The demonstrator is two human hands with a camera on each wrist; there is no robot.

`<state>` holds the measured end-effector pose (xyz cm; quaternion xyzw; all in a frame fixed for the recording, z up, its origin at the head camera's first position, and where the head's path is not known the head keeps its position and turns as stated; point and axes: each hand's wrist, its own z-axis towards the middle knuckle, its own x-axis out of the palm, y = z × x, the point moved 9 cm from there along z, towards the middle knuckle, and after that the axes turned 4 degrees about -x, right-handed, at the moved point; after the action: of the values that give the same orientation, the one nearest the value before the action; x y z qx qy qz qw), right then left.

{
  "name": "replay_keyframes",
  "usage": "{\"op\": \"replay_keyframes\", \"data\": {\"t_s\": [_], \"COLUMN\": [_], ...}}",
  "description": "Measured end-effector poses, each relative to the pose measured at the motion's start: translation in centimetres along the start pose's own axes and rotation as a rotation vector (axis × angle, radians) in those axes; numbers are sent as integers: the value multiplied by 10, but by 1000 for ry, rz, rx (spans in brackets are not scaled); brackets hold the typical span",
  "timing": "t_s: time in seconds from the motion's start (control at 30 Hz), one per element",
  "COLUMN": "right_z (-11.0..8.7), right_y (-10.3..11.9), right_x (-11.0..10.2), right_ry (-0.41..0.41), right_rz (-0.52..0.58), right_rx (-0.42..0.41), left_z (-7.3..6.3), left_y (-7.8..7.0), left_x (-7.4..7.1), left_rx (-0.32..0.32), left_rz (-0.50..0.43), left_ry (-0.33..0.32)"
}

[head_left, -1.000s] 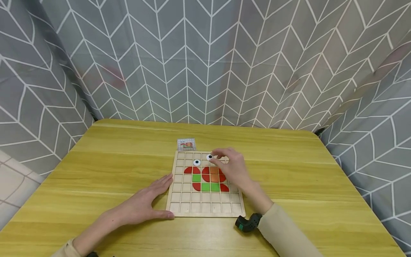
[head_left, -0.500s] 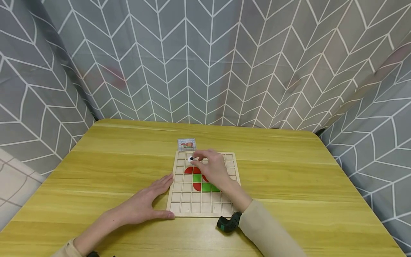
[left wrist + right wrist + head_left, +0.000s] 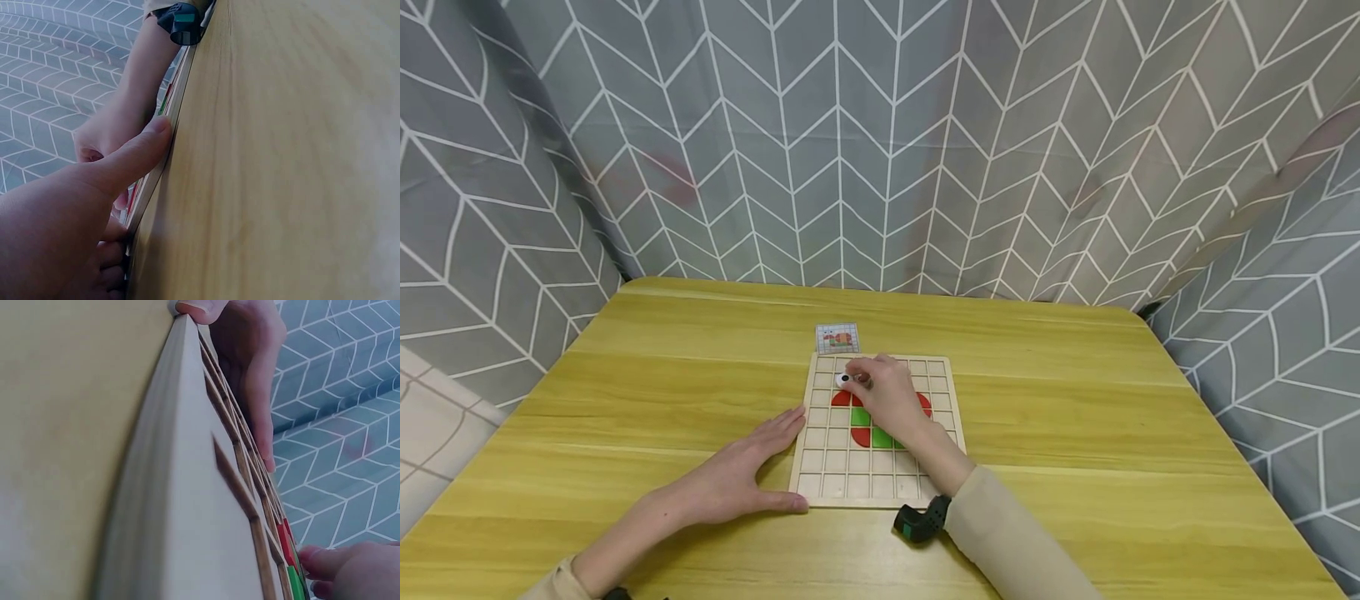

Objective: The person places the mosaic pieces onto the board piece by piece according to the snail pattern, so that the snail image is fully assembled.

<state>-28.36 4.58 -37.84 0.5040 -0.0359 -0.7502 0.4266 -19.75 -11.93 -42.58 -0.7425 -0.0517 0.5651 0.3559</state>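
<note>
In the head view, a wooden grid board (image 3: 859, 486) lies on the table, with red pieces (image 3: 861, 437) and green pieces (image 3: 860, 417) set in its cells. My right hand (image 3: 891, 400) pinches a white eye disc with a black pupil (image 3: 842, 380) between thumb and fingers, right at a cell in the upper left of the grid. That hand covers the middle of the board, including a second eye disc and the orange piece. My left hand (image 3: 748, 467) rests along the board's left edge, its thumb at the near corner; the left wrist view shows the thumb (image 3: 134, 156) against the rim.
Just beyond the board's far edge lies a small picture card (image 3: 837, 338) with a coloured figure on a grid. A black device (image 3: 921, 521) is on my right wrist, by the board's near edge. Patterned grey curtains (image 3: 880, 167) surround the yellow wooden table (image 3: 1075, 400).
My right hand has carried the eye disc leftward across the upper board, then slightly nearer, down to a cell left of the other eye. The left hand has stayed put.
</note>
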Motion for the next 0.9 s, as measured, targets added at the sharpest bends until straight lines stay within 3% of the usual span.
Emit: {"op": "replay_keyframes", "data": {"t_s": [0.23, 0.57, 0.73, 0.9], "right_z": [-1, -1, -11, -39], "right_y": [-1, -1, -4, -24], "right_x": [5, 2, -16, -51], "right_ry": [5, 8, -29, -118], "right_rz": [-19, -5, 35, 107], "right_rx": [-39, -25, 19, 123], "left_z": [0, 0, -1, 0], "left_y": [0, 0, 0, -1], "left_x": [0, -1, -1, -2], "left_rx": [-2, 1, -1, 0], "left_rz": [1, -1, 0, 10], "left_ry": [1, 2, 3, 7]}}
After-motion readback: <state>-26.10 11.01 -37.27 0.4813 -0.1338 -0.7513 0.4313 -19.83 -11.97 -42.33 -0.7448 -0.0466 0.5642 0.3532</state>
